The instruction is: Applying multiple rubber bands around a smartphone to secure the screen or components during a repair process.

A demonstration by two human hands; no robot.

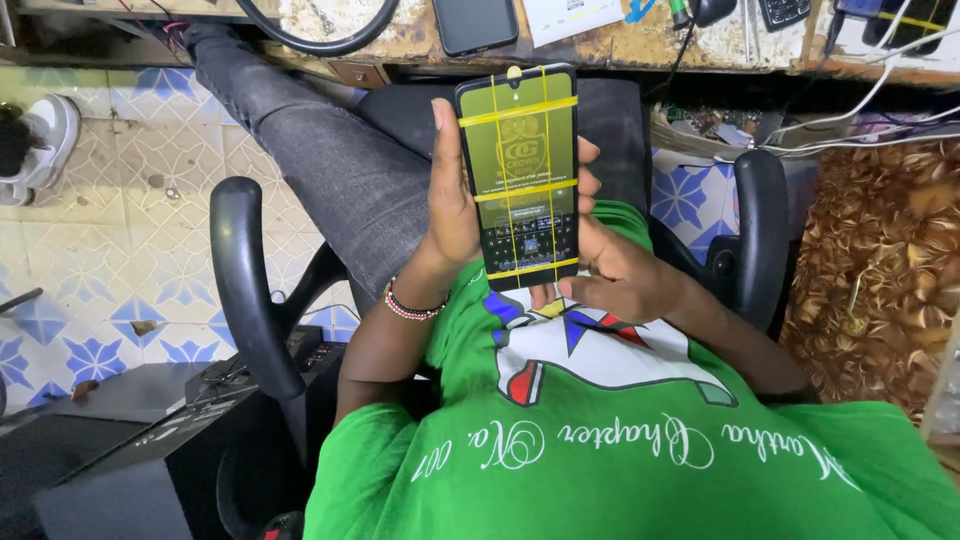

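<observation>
I hold the phone [518,175] up in front of my green shirt [620,440], above my lap. Its long side runs away from me, toward the near edge of the workbench [420,40]. Yellow bands [517,110] cross its dark front (some go across, some go up and down). My left hand [452,195] grips the left side, thumb up along that edge, fingers hidden behind the phone. My right hand [610,265] cups the right side and bottom corner, fingertips curled around the edge. Both hands touch it; the left one sits higher up. The chair's arms [240,280] are on both sides.
</observation>
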